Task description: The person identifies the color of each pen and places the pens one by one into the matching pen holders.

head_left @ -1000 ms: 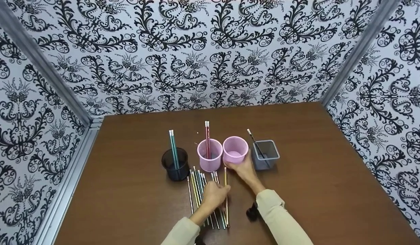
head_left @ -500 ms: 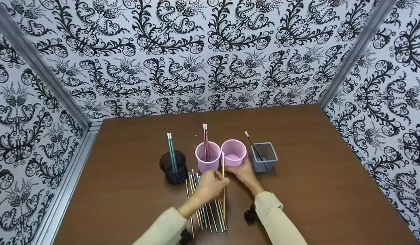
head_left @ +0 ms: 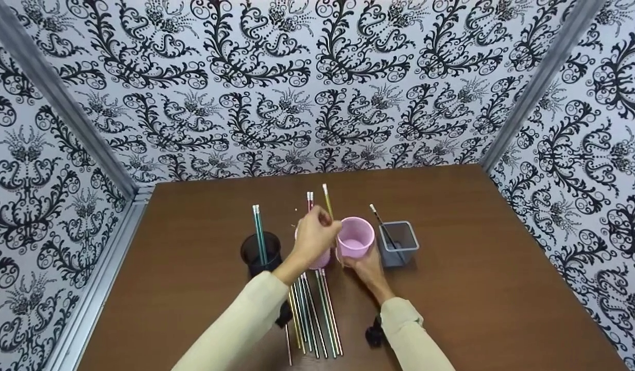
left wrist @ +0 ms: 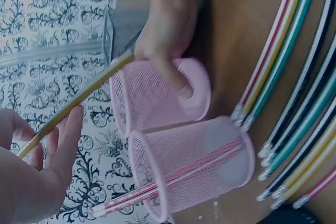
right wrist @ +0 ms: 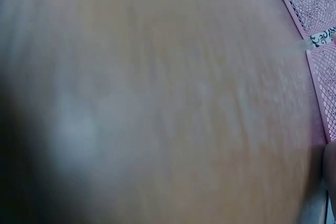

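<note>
My left hand [head_left: 313, 237] pinches a yellow pencil [head_left: 327, 197] that stands raised and slightly tilted, its white-tipped end upward. In the left wrist view the pencil's lower end overlaps the rim of the right pink mesh cup [left wrist: 152, 95]. My right hand [head_left: 367, 266] holds that cup [head_left: 355, 236] low on its side, thumb against the mesh. Beside it stands the left pink mesh cup [left wrist: 199, 156] with red pencils [left wrist: 184, 174] in it, mostly hidden behind my left hand in the head view. The right wrist view shows mainly blurred brown tabletop.
Several loose pencils [head_left: 325, 314] lie on the brown table [head_left: 477, 288] in front of the cups. A black mesh cup [head_left: 250, 252] with teal pencils [head_left: 259, 232] stands left. Right stands a grey square holder [head_left: 407, 242] with a dark pencil [head_left: 381, 221]. Patterned walls enclose the table.
My left hand has picked the yellow pencil off the table and carried it up and forward to the pink cups. My right hand stays on the right pink cup.
</note>
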Available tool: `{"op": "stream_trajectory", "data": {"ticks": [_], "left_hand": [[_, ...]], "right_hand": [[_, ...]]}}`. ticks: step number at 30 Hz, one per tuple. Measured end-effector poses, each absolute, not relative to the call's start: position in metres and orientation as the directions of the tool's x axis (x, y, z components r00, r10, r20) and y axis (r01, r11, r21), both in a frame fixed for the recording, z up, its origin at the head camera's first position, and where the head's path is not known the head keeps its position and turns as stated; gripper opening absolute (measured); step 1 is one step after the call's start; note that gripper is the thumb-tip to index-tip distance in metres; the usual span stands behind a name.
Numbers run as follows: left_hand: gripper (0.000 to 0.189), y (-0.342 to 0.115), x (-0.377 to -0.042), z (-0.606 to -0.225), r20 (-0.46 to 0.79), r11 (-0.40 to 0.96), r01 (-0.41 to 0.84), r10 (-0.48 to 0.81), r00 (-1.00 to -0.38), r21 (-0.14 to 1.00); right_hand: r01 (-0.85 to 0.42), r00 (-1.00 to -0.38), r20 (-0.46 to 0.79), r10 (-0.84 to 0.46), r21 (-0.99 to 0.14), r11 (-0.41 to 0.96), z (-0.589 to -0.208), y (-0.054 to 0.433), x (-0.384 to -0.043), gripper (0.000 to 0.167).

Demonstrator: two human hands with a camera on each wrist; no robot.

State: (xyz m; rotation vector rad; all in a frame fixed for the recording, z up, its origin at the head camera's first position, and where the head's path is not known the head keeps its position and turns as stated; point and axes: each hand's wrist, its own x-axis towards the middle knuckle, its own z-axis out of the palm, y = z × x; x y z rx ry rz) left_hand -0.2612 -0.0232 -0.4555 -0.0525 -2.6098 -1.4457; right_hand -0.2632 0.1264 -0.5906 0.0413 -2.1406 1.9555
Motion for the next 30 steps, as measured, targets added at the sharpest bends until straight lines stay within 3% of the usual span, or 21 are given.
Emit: {"op": "stream_trajectory", "data": {"ticks": [5,13,23,30], "left_hand": [[0.013,-0.016,-0.276,-0.449,0.171,0.522,0.095,-0.099,-0.98,0.847],[0.011,-0.004,-0.296,-0.456,0.298,0.501,0.205,-0.111,-0.948,0.841],[0.009,0.005,-0.304,-0.481,0.268,0.523,0.176,-0.104,-0.958,0.834],[0.013,0.004,-0.302,-0.494,0.294,0.506,0.221,-0.068,-0.953,0.834]], "right_hand": [[-0.164,-0.976,0.174,0.127,-0.982,0.09,-0.592,0.126,-0.262,0.086],[-0.181,-0.972,0.196,0.127,-0.976,0.122,-0.593,0.129,-0.264,0.084],[-0.18,-0.972,0.202,0.123,-0.969,0.168,-0.592,0.13,-0.263,0.084],[-0.193,-0.968,0.215,0.129,-0.967,0.165,-0.592,0.129,-0.264,0.084]]}}
